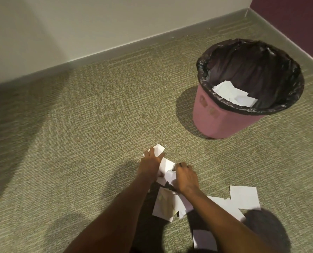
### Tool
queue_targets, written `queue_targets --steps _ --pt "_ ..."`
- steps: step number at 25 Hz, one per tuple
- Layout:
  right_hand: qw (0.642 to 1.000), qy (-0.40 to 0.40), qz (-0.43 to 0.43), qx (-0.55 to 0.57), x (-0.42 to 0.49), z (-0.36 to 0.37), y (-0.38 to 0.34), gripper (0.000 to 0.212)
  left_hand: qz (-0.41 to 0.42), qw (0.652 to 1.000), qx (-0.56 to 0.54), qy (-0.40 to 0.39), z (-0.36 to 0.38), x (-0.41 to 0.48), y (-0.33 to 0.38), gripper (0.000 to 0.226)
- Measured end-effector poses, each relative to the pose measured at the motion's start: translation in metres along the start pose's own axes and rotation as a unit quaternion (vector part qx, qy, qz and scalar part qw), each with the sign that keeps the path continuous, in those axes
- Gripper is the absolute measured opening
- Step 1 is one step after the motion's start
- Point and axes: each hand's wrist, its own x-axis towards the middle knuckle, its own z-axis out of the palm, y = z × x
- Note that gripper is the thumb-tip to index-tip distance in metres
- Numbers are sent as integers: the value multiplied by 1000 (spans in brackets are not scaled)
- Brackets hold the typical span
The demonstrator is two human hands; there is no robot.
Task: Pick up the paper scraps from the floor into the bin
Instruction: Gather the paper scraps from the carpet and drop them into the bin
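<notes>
Head view: patterned green-grey carpet floor [79, 143] filling most of it, edged by grey skirting under a pale wall [60, 24] on the far side and a maroon wall [298, 15] at the far right corner. Standing upright on the carpet near that corner: pink bin [225, 123], black-lined, already holding some white paper. Scattered flat close to the person, well apart from the bin: white paper scraps [243, 197], several overlapping. Down at the far end of that scatter, close together: left hand [150, 163], grip curled round a scrap at the fingertips, and right hand [185, 177], grip curled knuckles-up round more paper. Bin ahead and to the right of both, mouth open upward; right hand the nearer. Probably mid-gather, with a carry forward-right over the rim to come and plenty left on the floor
</notes>
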Motion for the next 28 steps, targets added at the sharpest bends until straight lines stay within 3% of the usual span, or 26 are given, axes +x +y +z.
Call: queue_targets --steps 13,20,24,28 --pt "993 -58 28 97 12 0 12 43 43 998 -18 -39 -6 6 14 75" --pt "989 -79 43 114 17 -7 11 43 56 997 -15 -42 -12 6 15 54" --pt "990 -55 33 126 15 -5 11 35 47 998 -16 -25 -9 8 22 27" --pt "993 -52 42 101 17 -22 4 28 44 998 -13 33 -2 8 30 25"
